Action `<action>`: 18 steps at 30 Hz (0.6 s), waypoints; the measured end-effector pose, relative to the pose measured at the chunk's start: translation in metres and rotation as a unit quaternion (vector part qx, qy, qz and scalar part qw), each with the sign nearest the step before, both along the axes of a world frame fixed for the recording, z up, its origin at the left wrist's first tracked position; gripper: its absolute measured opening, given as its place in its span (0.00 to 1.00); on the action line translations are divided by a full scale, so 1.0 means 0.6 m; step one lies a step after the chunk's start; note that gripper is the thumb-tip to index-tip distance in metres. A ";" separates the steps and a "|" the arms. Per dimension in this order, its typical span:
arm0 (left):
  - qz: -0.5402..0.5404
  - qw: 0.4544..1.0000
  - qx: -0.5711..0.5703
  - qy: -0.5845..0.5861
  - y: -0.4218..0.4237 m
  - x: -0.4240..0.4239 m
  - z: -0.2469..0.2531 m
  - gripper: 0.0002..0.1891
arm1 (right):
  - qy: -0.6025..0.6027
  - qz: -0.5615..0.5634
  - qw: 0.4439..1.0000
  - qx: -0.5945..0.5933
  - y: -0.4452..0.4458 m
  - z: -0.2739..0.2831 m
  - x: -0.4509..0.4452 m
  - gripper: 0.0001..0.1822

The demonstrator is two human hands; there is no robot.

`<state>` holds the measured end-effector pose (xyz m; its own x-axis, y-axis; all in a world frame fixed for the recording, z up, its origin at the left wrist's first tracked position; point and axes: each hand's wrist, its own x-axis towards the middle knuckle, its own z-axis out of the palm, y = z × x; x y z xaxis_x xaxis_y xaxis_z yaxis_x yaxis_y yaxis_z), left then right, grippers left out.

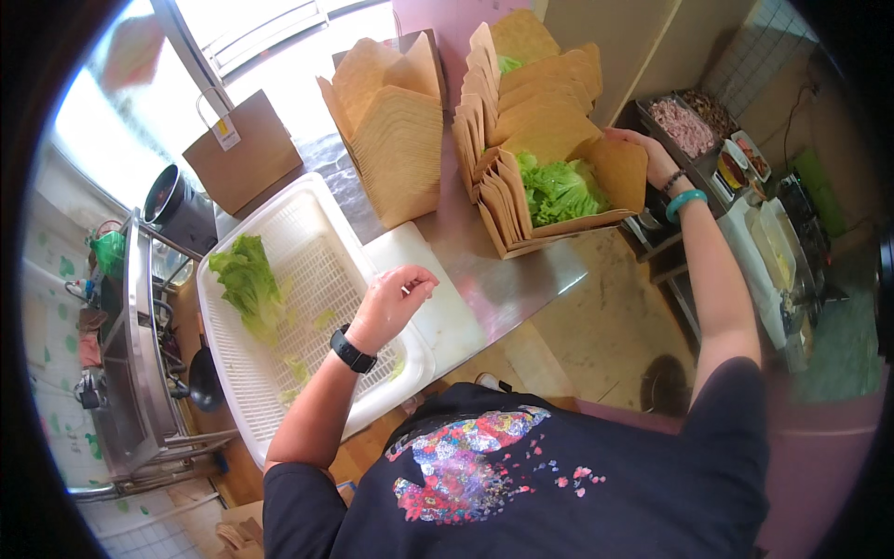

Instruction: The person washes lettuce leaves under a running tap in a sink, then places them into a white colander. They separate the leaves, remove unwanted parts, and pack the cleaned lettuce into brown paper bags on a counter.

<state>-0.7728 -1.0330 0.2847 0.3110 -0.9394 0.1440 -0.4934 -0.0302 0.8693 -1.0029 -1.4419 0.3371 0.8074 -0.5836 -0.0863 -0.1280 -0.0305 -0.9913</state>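
Observation:
My left hand [394, 302], with a black watch on its wrist, is over the right rim of a white plastic basket [318, 185]. Its fingers are curled in, and no object shows in them. Green lettuce leaves [248, 283] and small scraps lie inside the basket. My right hand [651, 157] grips the upper right flap of an open kraft paper box [618, 178], its fingers partly hidden behind the flap. Inside that box sits a bunch of curly lettuce [562, 190]. More opened boxes [541, 87] are nested behind it, and one shows a bit of lettuce.
A tall stack of kraft boxes [398, 154] stands on the metal table [517, 269], behind a white cutting board [447, 314]. Back left are a paper bag [244, 154] and a dark pot [167, 192]. Trays of pink shredded food [683, 127] are at right.

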 end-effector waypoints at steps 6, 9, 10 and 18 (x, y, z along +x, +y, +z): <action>0.006 1.000 -0.003 -0.014 0.025 0.017 0.009 0.06 | -0.047 -0.163 0.916 -0.363 0.009 0.065 -0.028 0.19; 0.016 0.999 -0.011 -0.033 0.043 0.031 0.009 0.06 | -0.130 -0.140 0.875 -0.444 0.141 0.133 0.051 0.16; 0.012 0.999 -0.010 -0.036 0.043 0.035 0.008 0.06 | -0.150 -0.114 0.859 -0.477 0.187 0.149 0.076 0.16; 0.085 0.990 0.013 -0.112 0.104 0.091 -0.017 0.05 | 0.038 0.048 0.783 -0.619 0.268 0.117 0.416 0.21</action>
